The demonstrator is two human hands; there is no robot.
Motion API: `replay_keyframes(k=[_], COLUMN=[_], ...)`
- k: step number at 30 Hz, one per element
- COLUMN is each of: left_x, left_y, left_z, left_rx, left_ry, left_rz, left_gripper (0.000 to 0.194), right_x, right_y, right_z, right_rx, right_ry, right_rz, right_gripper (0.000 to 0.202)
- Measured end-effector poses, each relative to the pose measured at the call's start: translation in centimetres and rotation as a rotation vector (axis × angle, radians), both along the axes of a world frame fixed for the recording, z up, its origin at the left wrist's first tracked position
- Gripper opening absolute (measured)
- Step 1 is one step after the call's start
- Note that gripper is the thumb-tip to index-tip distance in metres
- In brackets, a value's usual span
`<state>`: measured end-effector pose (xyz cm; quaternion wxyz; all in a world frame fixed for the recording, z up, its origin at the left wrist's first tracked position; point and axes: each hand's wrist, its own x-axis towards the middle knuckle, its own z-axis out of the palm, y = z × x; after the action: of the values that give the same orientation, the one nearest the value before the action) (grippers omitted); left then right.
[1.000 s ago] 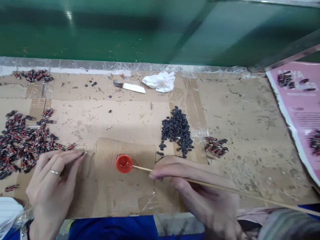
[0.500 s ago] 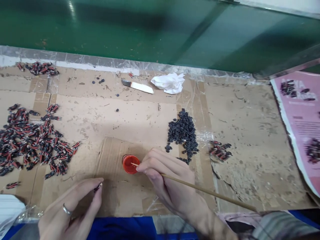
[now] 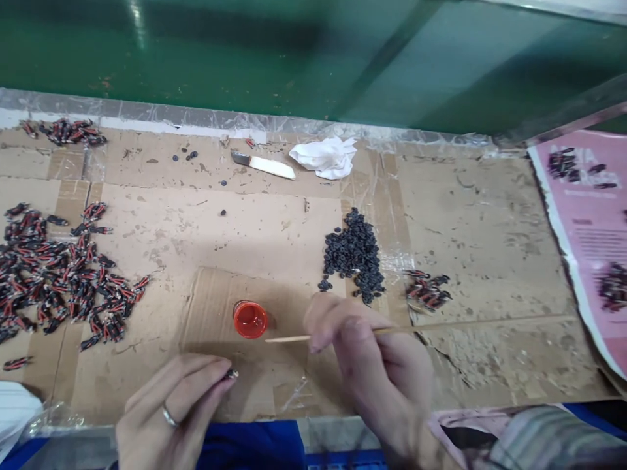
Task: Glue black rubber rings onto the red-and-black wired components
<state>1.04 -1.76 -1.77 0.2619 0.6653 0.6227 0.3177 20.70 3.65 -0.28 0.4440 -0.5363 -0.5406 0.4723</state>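
My right hand (image 3: 372, 365) pinches a thin wooden stick (image 3: 289, 338) that lies nearly level, its tip just right of a small red cap of paint (image 3: 249, 318). My left hand (image 3: 166, 408), with a ring on one finger, pinches one small dark piece (image 3: 230, 375) at its fingertips, below and left of the cap. Both hands hover over a cardboard sheet (image 3: 210, 385) at the table's near edge.
A large spread of black-and-red pieces (image 3: 59, 281) lies left. A heap of black rings (image 3: 355, 256) and a small cluster of pieces (image 3: 427, 290) sit right of centre. A knife (image 3: 263, 164) and white tissue (image 3: 326, 157) lie at the back; pink paper (image 3: 590, 222) far right.
The stick's tip has come out of the red cap and swung to nearly level. My left hand carried its small piece to the right, closer to the cap.
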Motion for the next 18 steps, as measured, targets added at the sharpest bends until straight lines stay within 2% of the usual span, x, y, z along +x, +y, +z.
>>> replay_keyframes(k=[4,7,11,18], left_x=[2.1,2.9,3.2,3.2], left_y=[0.1,0.4,0.5,0.1], left_z=[-0.6,-0.8,-0.9,-1.2], left_rx=[0.055,0.063,0.068,0.023], left_ry=[-0.038,-0.043,0.002,0.07], left_rz=[-0.082,-0.124,-0.137,-0.168], left_gripper=[0.016,0.015,0.012,0.014], right_x=[-0.4,-0.9,-0.8,-0.5], right_y=[-2.5,-4.2,-5.3,-5.7], right_z=[-1.2,-2.7,-3.8,-4.0], right_rx=[-0.06,-0.045,-0.071,-0.094], right_ry=[0.195,0.24,0.236,0.256], right_rz=[-0.222,-0.317,-0.321,-0.261], right_gripper=[0.036,0.035,0.034,0.031])
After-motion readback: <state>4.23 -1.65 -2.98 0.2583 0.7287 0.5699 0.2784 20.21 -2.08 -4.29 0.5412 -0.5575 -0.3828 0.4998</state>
